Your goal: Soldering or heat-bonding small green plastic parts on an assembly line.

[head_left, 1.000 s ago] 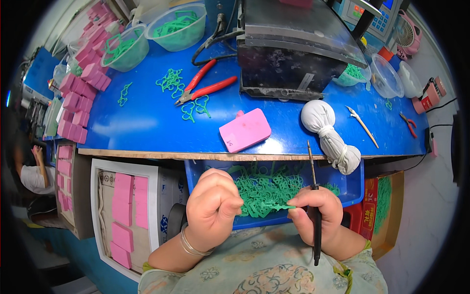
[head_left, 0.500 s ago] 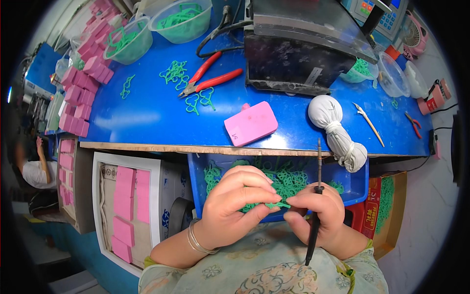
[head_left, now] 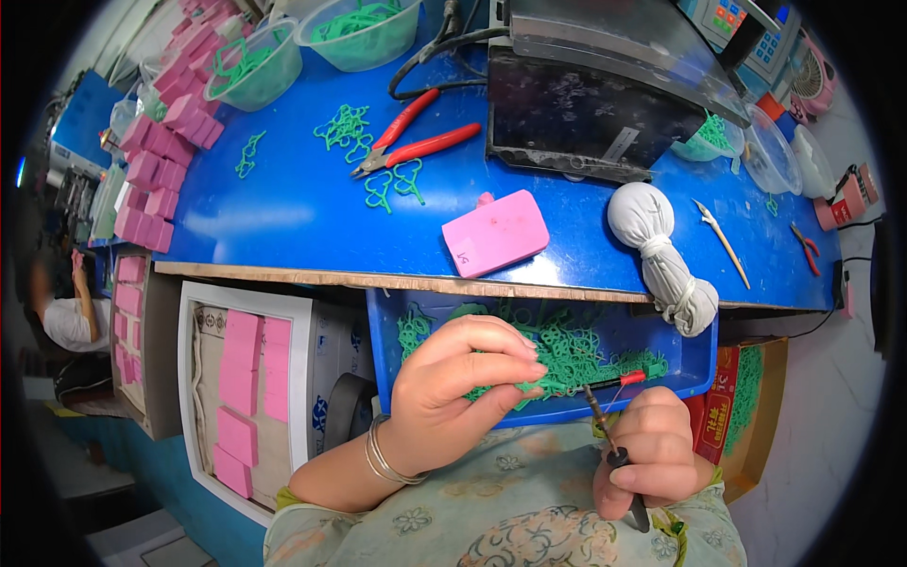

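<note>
In the head view, the right hand (head_left: 652, 454) has shifted nearer and turned since half a second ago, leaving the left fingertips. Its fingers are now curled round the handle of a slim black-handled tool (head_left: 619, 457), whose metal tip leans far and left toward the blue tray (head_left: 697, 354). The left hand (head_left: 463, 387) is almost where it was, half curled, thumb and fingertips close together; whether they pinch a green piece I cannot tell. Tangled green pieces (head_left: 572, 348) fill the tray, just beyond the left fingers. A red-ended black stick (head_left: 631, 377), not visible before, shows near the tool's tip.
</note>
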`<state>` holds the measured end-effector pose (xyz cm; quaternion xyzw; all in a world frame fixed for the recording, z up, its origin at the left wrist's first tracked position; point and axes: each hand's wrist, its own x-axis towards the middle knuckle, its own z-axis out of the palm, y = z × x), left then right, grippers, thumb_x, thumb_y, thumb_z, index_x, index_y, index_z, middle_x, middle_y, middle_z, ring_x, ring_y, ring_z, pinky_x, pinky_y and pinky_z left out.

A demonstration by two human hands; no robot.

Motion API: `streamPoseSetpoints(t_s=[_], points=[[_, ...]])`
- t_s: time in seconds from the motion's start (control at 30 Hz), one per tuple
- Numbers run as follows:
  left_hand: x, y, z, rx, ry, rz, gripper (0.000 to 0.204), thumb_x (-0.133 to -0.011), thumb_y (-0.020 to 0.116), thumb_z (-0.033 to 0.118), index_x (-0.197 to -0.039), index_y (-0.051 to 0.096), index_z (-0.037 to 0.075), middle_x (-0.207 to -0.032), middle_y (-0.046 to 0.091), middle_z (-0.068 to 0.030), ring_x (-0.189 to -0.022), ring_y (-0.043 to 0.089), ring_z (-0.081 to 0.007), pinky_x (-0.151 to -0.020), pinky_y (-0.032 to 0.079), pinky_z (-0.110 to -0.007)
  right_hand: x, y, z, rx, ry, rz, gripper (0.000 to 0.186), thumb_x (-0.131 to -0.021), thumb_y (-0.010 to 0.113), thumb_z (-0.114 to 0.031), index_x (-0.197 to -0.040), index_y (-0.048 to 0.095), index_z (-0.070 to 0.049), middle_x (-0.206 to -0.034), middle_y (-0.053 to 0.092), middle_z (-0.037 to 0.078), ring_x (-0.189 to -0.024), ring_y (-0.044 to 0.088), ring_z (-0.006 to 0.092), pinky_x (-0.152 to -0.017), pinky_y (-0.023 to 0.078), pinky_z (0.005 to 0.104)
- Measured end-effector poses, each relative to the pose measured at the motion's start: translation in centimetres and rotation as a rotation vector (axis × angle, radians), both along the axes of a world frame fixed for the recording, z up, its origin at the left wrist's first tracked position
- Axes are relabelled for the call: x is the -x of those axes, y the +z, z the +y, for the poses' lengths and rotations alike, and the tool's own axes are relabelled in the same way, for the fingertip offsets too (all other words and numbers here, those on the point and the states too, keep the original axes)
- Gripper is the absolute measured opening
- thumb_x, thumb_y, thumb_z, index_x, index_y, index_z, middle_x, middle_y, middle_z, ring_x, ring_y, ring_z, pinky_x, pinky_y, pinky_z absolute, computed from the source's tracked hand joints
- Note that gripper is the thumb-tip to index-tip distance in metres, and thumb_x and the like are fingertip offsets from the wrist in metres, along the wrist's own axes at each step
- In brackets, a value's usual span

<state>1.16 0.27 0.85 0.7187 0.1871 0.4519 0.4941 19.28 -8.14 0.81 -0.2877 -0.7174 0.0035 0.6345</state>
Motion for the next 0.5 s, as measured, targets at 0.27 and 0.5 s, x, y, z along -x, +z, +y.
streamPoseSetpoints(t_s=[0.27, 0.5], points=[[-0.08, 0.00, -0.04, 0.017, 0.007, 0.005, 0.025, -0.068, 0.068, -0.009, -0.091, 0.066, 0.002, -0.092, 0.062, -0.0088, -0.087, 0.061, -0.0240, -0.076, 0.049, -0.034, -0.50, 1.01, -0.31, 0.140, 0.097, -0.133, 0.028, -0.082, 0.069, -0.030, -0.095, 0.056, -0.008, -0.069, 0.054, 0.002, -0.050, 0.051, 0.0130, -0.045, 0.034, 0.0239], [-0.04, 0.04, 0.00, -0.005, 0.016, 0.011, 0.024, -0.069, 0.068, -0.008, -0.090, 0.066, 0.002, -0.095, 0.063, -0.0097, -0.090, 0.061, -0.0250, -0.078, 0.049, -0.034, -0.37, 1.10, -0.26, 0.153, 0.114, -0.123, 0.028, -0.082, 0.069, -0.029, -0.095, 0.056, -0.008, -0.067, 0.054, 0.001, -0.050, 0.051, 0.0129, -0.045, 0.033, 0.0236]])
